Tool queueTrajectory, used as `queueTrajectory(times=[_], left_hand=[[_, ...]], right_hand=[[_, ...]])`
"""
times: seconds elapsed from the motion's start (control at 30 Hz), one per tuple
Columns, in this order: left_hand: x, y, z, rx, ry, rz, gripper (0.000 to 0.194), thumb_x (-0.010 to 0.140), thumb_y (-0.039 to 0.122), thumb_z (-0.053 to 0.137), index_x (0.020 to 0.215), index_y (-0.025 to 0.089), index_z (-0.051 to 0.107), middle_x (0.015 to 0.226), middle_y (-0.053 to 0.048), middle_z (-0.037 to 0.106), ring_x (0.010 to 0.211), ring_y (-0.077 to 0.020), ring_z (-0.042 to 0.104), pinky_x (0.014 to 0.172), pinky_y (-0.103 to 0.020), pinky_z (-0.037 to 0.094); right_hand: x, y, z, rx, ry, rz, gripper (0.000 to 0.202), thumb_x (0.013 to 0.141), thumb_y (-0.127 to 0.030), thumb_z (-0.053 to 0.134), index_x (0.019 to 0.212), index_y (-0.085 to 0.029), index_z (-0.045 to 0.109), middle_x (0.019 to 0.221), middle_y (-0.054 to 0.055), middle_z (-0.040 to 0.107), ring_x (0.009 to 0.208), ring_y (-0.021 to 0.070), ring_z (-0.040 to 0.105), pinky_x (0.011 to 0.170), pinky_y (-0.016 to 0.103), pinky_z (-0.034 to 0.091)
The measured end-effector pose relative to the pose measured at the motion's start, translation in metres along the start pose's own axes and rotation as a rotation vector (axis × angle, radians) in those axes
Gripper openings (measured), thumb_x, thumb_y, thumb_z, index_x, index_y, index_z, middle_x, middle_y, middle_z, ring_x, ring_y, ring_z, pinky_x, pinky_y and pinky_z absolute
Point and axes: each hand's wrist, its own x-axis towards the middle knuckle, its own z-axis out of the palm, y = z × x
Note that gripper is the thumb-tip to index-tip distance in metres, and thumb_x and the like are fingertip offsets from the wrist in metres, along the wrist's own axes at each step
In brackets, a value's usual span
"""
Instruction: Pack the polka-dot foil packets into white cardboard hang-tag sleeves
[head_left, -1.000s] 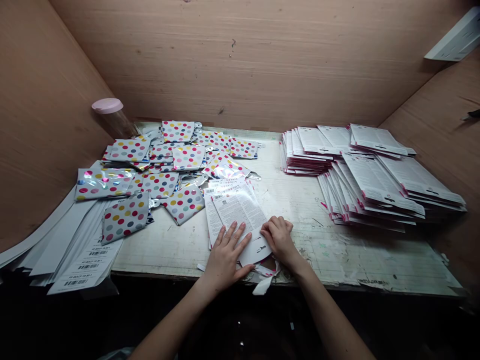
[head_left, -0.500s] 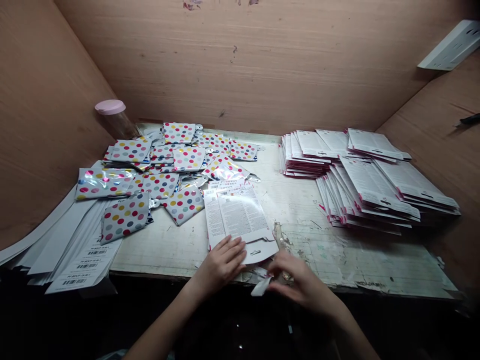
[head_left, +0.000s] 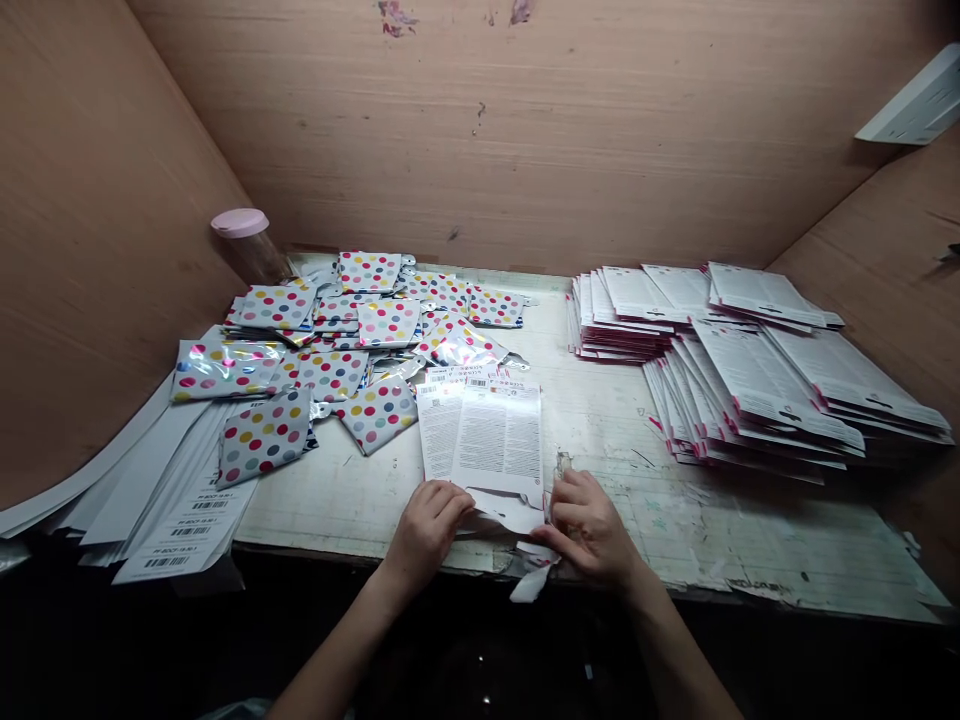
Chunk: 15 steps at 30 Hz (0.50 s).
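A flat white printed card packet [head_left: 499, 435] lies at the front of the table, over another printed packet [head_left: 439, 430]. Its near-edge flap [head_left: 514, 512] is lifted and bent. My left hand [head_left: 429, 530] has its fingers curled on the flap's left end. At the right end, my right hand [head_left: 592, 525] grips the flap's corner between thumb and bent fingers. Just below, a crumpled strip of white paper [head_left: 532, 580] hangs over the table edge.
Polka-dot pouches [head_left: 330, 375] are heaped at the left, near a pink-lidded jar [head_left: 251, 245]. Barcode label sheets [head_left: 180, 530] overhang the front left edge. Stacks of printed packets [head_left: 750, 370] stand at the right. Wooden panels [head_left: 525, 150] enclose the table [head_left: 637, 530].
My left hand has gone from lying flat on the packet to curling at its edge. My right hand has come up to the flap, leaving the paper strip. The packet now lies straighter.
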Motion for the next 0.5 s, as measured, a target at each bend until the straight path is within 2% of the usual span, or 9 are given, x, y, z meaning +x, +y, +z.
queueTrajectory(times=[0.07,0.13,0.2,0.27,0.33,0.4,0.5], left_hand=[[-0.001,0.0,0.0,-0.001,-0.01,-0.006,0.014,0.093,0.014,0.048,0.094,0.02,0.06,0.088,-0.003,0.068,0.086,-0.0172,0.058,0.08,-0.032,0.048],[-0.001,0.001,0.002,0.012,-0.011,-0.038,0.014,0.094,0.016,0.047,0.092,0.02,0.061,0.085,-0.003,0.068,0.084,-0.0177,0.058,0.078,-0.033,0.048],[0.0,0.004,0.005,0.04,-0.001,-0.102,0.016,0.095,0.018,0.046,0.088,0.02,0.06,0.08,-0.003,0.065,0.079,-0.0181,0.058,0.074,-0.034,0.047],[0.003,0.008,0.011,0.079,0.023,-0.191,0.015,0.095,0.02,0.045,0.089,0.02,0.059,0.079,-0.003,0.063,0.076,-0.0186,0.057,0.072,-0.034,0.047],[0.006,0.011,0.016,0.141,0.079,-0.303,0.014,0.095,0.024,0.046,0.1,0.019,0.058,0.088,-0.007,0.062,0.08,-0.0214,0.057,0.072,-0.038,0.047],[0.007,0.013,0.019,0.24,0.144,-0.432,0.023,0.092,0.033,0.052,0.109,0.017,0.055,0.095,-0.01,0.059,0.085,-0.026,0.056,0.072,-0.041,0.046],[0.007,0.011,0.017,0.315,0.15,-0.546,0.034,0.079,0.047,0.066,0.096,0.019,0.056,0.089,-0.009,0.058,0.083,-0.0293,0.053,0.07,-0.043,0.045]], right_hand=[[0.002,-0.002,0.005,-0.069,0.006,0.001,0.024,0.082,-0.045,0.066,0.076,-0.021,0.064,0.082,0.007,0.06,0.079,0.0228,0.051,0.069,0.038,0.043],[0.006,-0.003,0.018,-0.101,-0.016,-0.01,0.016,0.087,-0.037,0.061,0.091,-0.022,0.065,0.091,0.008,0.061,0.085,0.0235,0.052,0.072,0.037,0.044],[0.009,-0.002,0.034,-0.082,0.026,0.033,0.016,0.094,-0.025,0.049,0.089,-0.022,0.063,0.086,0.007,0.061,0.083,0.0216,0.053,0.072,0.035,0.044],[0.011,0.001,0.048,-0.024,0.134,0.138,0.019,0.096,-0.023,0.044,0.084,-0.022,0.059,0.078,0.005,0.058,0.077,0.02,0.053,0.069,0.033,0.045],[0.011,0.004,0.058,0.001,0.267,0.274,0.012,0.094,-0.03,0.049,0.091,-0.021,0.056,0.084,0.006,0.056,0.078,0.0207,0.054,0.069,0.034,0.047],[0.011,0.007,0.066,-0.039,0.393,0.406,0.02,0.09,-0.039,0.057,0.098,-0.021,0.053,0.093,0.008,0.054,0.084,0.0234,0.053,0.072,0.038,0.047],[0.011,0.007,0.071,-0.066,0.475,0.535,0.027,0.083,-0.044,0.064,0.089,-0.022,0.05,0.092,0.007,0.051,0.086,0.0256,0.051,0.077,0.042,0.046]])
